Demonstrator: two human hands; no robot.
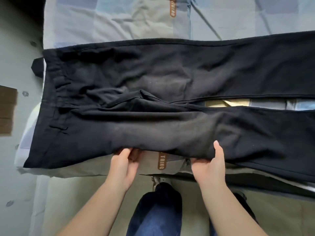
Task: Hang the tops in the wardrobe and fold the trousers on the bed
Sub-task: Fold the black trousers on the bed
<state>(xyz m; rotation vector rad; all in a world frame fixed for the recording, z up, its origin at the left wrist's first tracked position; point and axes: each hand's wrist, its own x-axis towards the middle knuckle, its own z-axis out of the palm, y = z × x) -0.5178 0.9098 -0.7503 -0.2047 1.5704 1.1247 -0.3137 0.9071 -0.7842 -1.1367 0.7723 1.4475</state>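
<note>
Black trousers (153, 99) lie spread flat across the bed (119, 23), waistband at the left, both legs running off the right edge of the view. My left hand (123, 165) grips the near edge of the closer leg, fingers tucked under the cloth. My right hand (210, 165) holds the same edge further right, thumb on top and fingers beneath. That edge is lifted slightly off the sheet between the two hands. No tops or wardrobe are in view.
The bed carries a blue-and-grey patchwork sheet with brown lettered labels (162, 161). A pale floor and a brown mat (6, 109) lie at the left. My legs in blue jeans (156, 212) stand against the bed's near side.
</note>
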